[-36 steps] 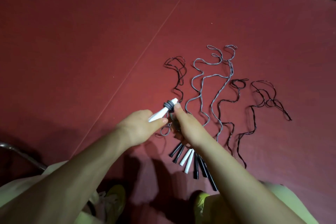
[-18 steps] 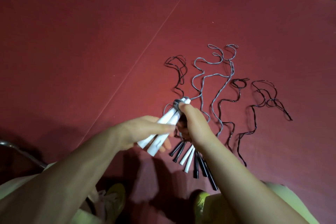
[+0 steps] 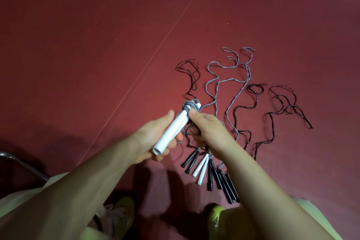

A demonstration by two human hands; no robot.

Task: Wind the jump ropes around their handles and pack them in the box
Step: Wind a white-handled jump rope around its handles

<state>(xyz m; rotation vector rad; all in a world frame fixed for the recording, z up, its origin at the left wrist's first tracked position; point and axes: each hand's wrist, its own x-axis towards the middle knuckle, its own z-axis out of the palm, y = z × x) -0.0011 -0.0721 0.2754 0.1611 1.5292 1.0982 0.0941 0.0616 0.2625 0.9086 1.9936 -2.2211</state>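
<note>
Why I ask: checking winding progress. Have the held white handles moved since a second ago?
Yes. The white handles now extend nearer, toward the floor handles.

Smooth white plastic handles [image 3: 173, 129], glossy black cords [image 3: 282, 103], matt red floor [image 3: 97, 35], shiny metal tube [image 3: 23, 163]

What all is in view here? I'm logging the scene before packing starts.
Held jump rope: one, white handles, grey cord coiled at their top, between both hands.
Jump ropes on floor: several, unwound; black handles and one white pair fanned below the hands, black cords and grey cords trailing away.
Floor: one, dark red, with a thin line across.
Shoes: two, yellow-green, bottom edge.
Box: not in view.
Left hand: holds the white handles.
Right hand: grips the cord, thumb by the coil.
</note>
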